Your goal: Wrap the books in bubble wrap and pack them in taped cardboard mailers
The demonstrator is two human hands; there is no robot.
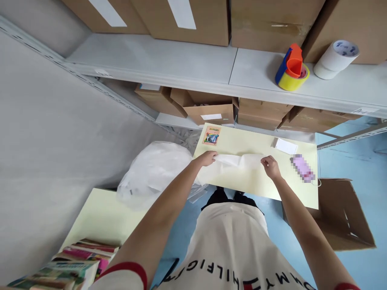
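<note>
A thin white translucent sheet (231, 160) is stretched sideways between my two hands, just above the pale yellow table (242, 182). My left hand (208, 158) is closed on its left end, fingers pinched. At the other end my right hand (271, 166) pinches the sheet's right edge between thumb and fingers. Whether it is foam or plastic film, I cannot tell. Beyond my left hand lies a small card with a colourful picture (211, 136). A stack of white cards or a small white box (284, 146) and a blurred purple phone-like object (302, 168) are right of my right hand.
A large bundle of white sheeting (157, 169) bulges at the table's left. Books (75, 262) are piled at lower left. An open cardboard box (344, 213) stands at right. The shelf (193, 60) ahead carries cartons, a tape dispenser (292, 68) and white tape rolls (335, 60).
</note>
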